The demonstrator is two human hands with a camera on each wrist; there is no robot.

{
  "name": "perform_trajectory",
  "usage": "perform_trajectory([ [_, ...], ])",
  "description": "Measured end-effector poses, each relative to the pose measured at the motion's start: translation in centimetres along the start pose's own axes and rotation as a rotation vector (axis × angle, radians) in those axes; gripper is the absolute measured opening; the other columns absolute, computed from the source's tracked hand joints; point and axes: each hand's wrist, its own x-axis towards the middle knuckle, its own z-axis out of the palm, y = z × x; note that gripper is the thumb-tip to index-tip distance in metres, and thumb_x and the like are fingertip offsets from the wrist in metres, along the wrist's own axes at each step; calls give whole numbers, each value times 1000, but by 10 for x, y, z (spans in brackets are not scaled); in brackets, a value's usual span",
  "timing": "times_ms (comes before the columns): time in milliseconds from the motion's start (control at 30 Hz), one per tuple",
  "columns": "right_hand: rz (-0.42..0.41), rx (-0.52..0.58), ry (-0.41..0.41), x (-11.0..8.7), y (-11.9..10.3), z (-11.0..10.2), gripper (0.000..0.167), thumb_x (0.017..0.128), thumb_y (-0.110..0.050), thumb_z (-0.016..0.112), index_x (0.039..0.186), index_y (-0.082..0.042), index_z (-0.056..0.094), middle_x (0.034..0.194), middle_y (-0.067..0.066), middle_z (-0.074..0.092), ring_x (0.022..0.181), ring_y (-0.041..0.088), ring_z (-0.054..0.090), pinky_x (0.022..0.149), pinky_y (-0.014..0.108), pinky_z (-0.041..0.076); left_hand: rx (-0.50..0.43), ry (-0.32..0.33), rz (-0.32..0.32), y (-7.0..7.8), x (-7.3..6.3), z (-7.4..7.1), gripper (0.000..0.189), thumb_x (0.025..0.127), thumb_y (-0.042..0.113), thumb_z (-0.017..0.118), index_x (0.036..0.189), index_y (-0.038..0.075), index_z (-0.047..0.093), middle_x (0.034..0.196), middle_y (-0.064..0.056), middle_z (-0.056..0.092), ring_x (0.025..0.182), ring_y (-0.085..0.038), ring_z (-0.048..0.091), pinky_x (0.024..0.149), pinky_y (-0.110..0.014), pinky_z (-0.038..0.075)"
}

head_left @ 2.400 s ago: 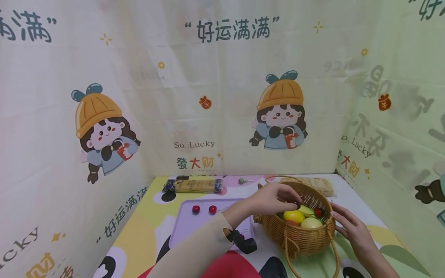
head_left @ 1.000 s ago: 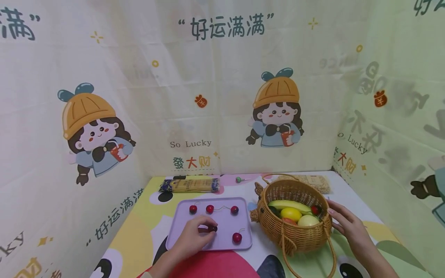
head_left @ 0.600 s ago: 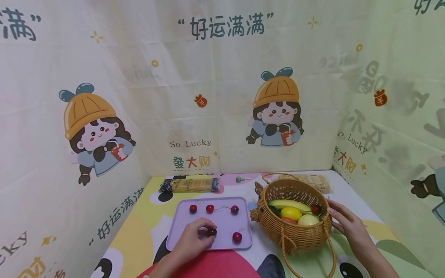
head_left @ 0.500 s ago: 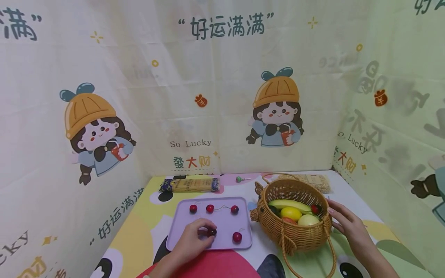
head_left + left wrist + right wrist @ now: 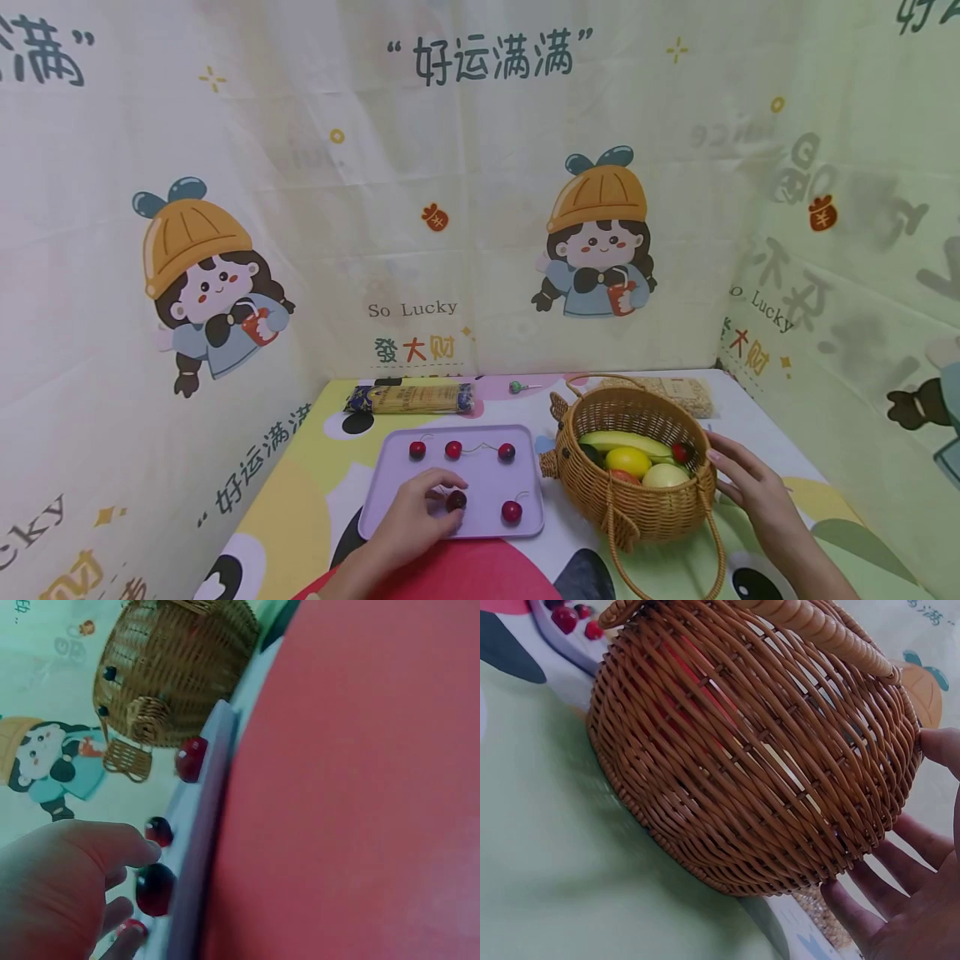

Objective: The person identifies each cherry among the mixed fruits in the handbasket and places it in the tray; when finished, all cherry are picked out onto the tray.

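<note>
In the head view my left hand (image 5: 416, 512) is low over a lilac tray (image 5: 487, 523), thumb and forefinger parted around a dark cherry (image 5: 455, 500) on it. The left wrist view shows that cherry (image 5: 155, 889) just beyond the fingers. More cherries lie on the tray: a left one (image 5: 417, 450), a joined pair (image 5: 506, 452) and one at the front right (image 5: 512, 512). My right hand (image 5: 757, 483) rests fairly straight fingers against the right side of a wicker basket (image 5: 660, 517). Inside are a banana (image 5: 622, 442), lemon (image 5: 628, 461), pale round fruit (image 5: 665, 476) and cherry (image 5: 682, 452).
A packet of noodles (image 5: 412, 399) lies behind the tray. Near the back edge is a small green ball on a stick (image 5: 517, 387). Another clear packet (image 5: 686, 396) sits behind the basket. The basket's handle loop (image 5: 723, 550) hangs at the front, and printed cloth walls (image 5: 495, 250) surround the table.
My left hand moved from over the basket to the tray, where it held the dark cherry; its fingers have now parted from it. The right hand stays at the basket.
</note>
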Motion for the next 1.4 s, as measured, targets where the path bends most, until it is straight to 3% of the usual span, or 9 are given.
perform_trajectory([
  [133,-1,9,-1,0,0,1,67,119,-39,51,172,-3,34,126,-47,52,114,-27,55,91,10,57,44,39,-6,14,5,-3,33,92,12,91,121,21,80,119,9,79,112,-24,72,99,-37,60],
  [267,5,10,-1,1,-1,1,67,119,-40,52,173,-3,34,126,-47,52,114,-27,55,91,11,57,-2,34,15,33,15,-3,29,95,14,89,120,25,80,117,14,78,116,-25,73,103,-41,60],
  [467,16,14,5,1,-1,0,68,119,-40,52,173,-4,34,124,-47,51,113,-27,55,90,11,57,-118,-66,96,73,46,5,20,99,21,85,117,29,81,119,16,78,117,-12,72,103,-39,63],
  [633,18,46,11,1,0,0,62,118,-38,53,171,-9,39,124,-47,54,113,-26,56,90,11,57,-205,-164,136,103,75,17,17,102,23,82,120,23,81,121,10,79,116,-20,74,104,-44,64],
  [800,16,63,13,1,0,0,59,118,-37,55,170,-12,42,125,-46,56,113,-26,56,90,10,57,-206,-225,180,128,100,28,20,104,22,80,124,22,80,126,2,79,121,-24,73,103,-39,64],
  [967,29,60,9,1,0,1,61,118,-39,54,171,-12,40,124,-46,55,113,-26,56,90,10,57,-205,-254,231,151,120,39,22,104,20,79,125,26,79,126,3,79,123,-29,71,104,-36,63],
  [1100,34,58,6,2,-2,2,63,118,-39,54,172,-10,39,124,-46,54,112,-26,56,90,11,57,-193,-255,270,167,132,48,21,104,21,79,124,23,80,127,4,78,120,-15,71,103,-38,65],
  [1233,34,48,-1,3,-2,3,63,118,-41,55,171,-11,40,122,-47,54,111,-26,56,90,11,57,-152,-286,279,179,148,59,21,103,23,80,124,22,81,125,5,78,113,-2,69,97,-26,64],
  [1400,18,82,-14,1,0,-2,54,118,-37,54,168,-17,47,124,-47,56,112,-25,57,89,11,58,-82,-404,268,192,175,80,23,104,27,80,126,20,81,122,12,79,109,3,70,94,-14,58],
])
